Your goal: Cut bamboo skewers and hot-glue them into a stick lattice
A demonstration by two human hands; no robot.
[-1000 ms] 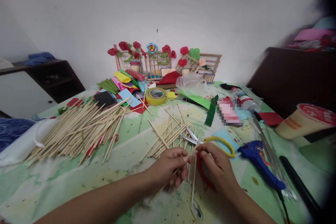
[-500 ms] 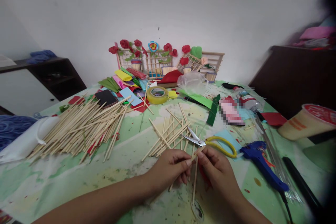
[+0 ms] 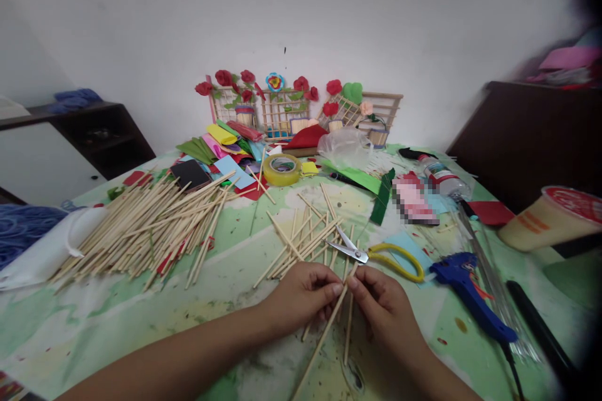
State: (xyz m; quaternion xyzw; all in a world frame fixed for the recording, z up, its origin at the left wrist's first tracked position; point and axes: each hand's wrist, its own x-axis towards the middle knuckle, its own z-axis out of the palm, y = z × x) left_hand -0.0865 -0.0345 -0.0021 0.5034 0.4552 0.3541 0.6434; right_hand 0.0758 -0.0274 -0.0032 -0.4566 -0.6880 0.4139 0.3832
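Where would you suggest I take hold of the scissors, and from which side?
I'd take the scissors by the yellow loop, coming from the right. It is the only loop in view and extends rightward, while the blades stand open, pointing left over the sticks. The right hand sits just nearside.

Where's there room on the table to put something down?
There's bare cloth between the big stick pile and left forearm. A narrower gap separates that pile from the smaller pile. It's crowded to the right, around the scissors and glue gun.
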